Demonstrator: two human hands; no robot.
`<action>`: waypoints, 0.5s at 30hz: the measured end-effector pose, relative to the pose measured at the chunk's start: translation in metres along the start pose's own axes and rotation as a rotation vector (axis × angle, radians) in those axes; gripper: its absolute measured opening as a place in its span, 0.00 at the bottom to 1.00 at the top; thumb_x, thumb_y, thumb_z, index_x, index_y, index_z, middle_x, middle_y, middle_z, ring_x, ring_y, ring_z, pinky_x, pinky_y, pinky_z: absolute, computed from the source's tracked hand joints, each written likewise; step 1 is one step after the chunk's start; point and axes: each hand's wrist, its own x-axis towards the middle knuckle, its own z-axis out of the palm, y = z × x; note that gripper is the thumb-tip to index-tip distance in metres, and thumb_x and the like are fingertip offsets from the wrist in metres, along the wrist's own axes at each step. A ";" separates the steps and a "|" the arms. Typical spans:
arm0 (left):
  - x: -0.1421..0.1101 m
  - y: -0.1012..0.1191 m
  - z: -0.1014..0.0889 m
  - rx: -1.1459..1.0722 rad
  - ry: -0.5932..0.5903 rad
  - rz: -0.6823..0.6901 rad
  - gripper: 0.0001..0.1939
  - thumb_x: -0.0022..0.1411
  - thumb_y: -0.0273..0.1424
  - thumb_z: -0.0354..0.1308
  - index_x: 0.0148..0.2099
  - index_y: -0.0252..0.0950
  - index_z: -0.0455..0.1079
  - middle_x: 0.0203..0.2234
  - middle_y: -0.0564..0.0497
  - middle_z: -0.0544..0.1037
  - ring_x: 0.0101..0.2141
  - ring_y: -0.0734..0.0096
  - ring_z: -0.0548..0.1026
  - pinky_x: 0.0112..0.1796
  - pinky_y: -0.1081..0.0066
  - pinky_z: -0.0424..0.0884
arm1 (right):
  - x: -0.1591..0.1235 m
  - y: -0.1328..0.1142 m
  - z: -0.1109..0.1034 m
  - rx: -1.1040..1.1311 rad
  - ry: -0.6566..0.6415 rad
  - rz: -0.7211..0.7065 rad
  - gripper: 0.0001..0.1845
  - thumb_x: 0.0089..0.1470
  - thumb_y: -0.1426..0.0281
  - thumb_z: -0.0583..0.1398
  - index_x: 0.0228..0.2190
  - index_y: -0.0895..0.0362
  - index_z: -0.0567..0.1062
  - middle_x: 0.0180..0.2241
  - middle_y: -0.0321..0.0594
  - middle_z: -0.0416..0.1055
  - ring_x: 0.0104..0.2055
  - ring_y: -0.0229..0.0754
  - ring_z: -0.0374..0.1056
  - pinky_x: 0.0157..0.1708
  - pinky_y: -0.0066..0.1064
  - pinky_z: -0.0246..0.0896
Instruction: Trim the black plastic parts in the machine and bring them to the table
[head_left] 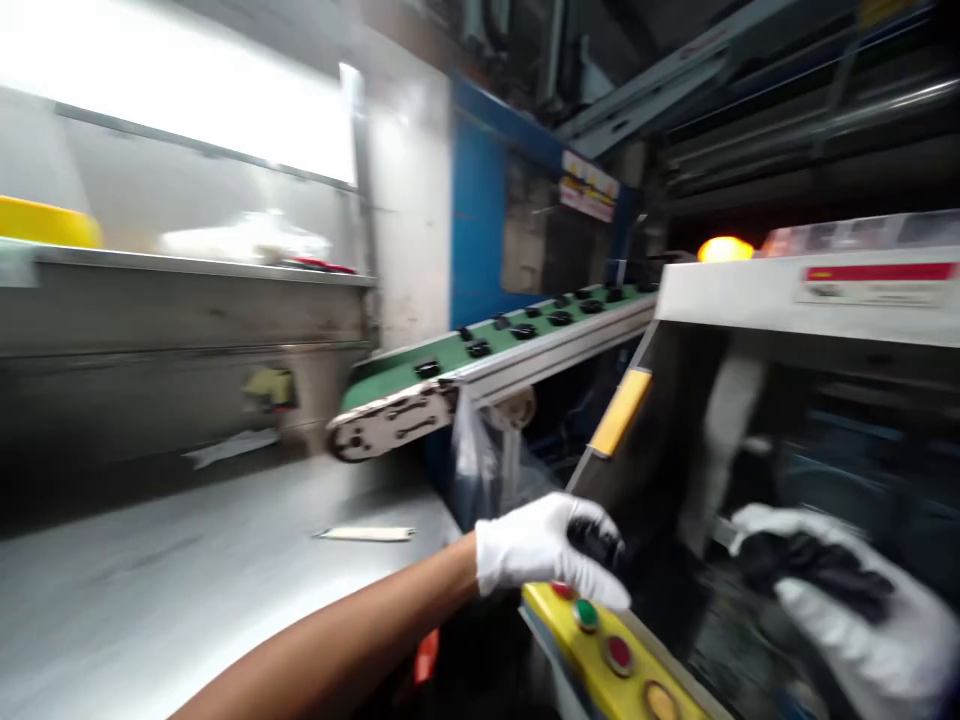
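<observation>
My left hand (551,550), in a white glove, is curled around a small black part (596,540) just above a yellow button panel (600,650) with red and green buttons. My right hand (847,610), also gloved in white and blurred by motion, is closed on a dark black piece (810,565) inside the machine's opening at the lower right. A green conveyor belt (450,355) carries several black parts (521,330) down from the blue machine toward its near end.
A grey metal table (187,580) lies at left with a flat pale strip (365,534) on it. A clear plastic bag (480,460) hangs under the conveyor's end. A shelf (187,265) behind holds a yellow container (45,222). An orange light (724,249) glows above the white machine housing (750,290).
</observation>
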 end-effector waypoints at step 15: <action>-0.379 -0.090 -0.146 0.312 0.799 -0.662 0.11 0.38 0.24 0.61 0.29 0.35 0.66 0.24 0.52 0.75 0.29 0.59 0.75 0.25 0.70 0.65 | -0.159 -0.099 0.450 0.029 -1.242 0.261 0.19 0.43 0.84 0.69 0.38 0.61 0.74 0.25 0.28 0.70 0.22 0.33 0.69 0.20 0.23 0.66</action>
